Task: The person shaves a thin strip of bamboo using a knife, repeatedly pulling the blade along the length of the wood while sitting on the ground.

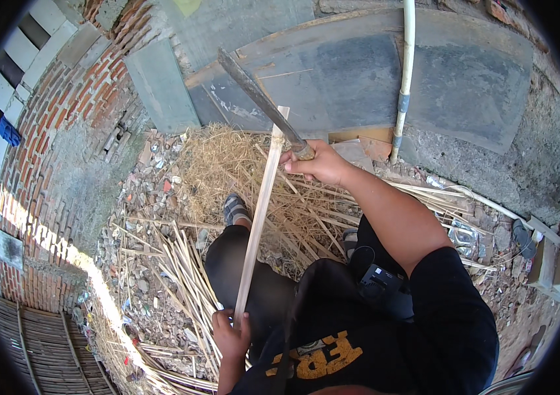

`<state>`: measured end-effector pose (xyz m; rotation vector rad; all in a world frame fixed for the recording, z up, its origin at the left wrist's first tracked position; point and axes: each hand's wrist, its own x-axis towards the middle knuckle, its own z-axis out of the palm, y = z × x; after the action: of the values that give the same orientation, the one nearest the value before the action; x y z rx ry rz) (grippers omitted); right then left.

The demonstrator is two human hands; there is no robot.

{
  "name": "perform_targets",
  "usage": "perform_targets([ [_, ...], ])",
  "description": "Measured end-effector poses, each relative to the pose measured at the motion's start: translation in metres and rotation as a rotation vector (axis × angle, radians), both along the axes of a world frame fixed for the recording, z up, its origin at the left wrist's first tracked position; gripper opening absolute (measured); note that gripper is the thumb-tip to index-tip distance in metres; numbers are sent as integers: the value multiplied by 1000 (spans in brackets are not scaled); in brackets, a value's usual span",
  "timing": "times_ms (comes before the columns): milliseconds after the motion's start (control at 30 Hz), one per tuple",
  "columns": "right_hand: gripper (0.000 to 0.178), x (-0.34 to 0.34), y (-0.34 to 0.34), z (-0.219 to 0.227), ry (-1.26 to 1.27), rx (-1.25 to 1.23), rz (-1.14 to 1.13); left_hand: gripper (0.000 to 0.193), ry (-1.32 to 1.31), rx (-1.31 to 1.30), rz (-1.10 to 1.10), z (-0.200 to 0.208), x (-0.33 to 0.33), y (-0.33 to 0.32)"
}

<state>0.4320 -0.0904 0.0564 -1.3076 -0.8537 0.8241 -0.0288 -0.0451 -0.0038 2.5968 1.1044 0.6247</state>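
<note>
A long pale bamboo strip (258, 230) slants up and away across my left leg. Its near end is in my left hand (230, 334), the fingers closed round it. My right hand (323, 166) grips the handle of a machete (254, 89), whose dark blade points to the far left. The blade crosses the strip near the strip's far end; I cannot tell whether the two touch. The fingertips of my right hand are close beside the strip.
Split bamboo strips (184, 276) lie in a heap left of my legs, with more at the right. Straw-like shavings (217, 164) cover the rubble ahead. Grey panels (346, 82) lean at the back, crossed by a white pipe (406, 72). A brick wall (63, 125) stands left.
</note>
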Motion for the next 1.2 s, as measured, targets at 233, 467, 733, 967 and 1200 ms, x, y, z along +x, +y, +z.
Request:
perform_targets([
  [233, 28, 5, -4, 2, -37, -16, -60, 27, 26, -66, 20, -12, -9, 8],
  [467, 35, 17, -10, 2, -84, -87, -155, 28, 23, -96, 67, -2, -1, 5],
  [733, 48, 26, -10, -5, -292, -135, -214, 30, -56, -206, 88, -2, -8, 13],
  [967, 55, 25, -11, -7, -539, -140, -261, 43, 137, -235, 113, 9, -2, 13],
  [1200, 53, 17, -14, 9, -700, -367, -114, 52, 264, -204, 153, 14, 7, 12],
])
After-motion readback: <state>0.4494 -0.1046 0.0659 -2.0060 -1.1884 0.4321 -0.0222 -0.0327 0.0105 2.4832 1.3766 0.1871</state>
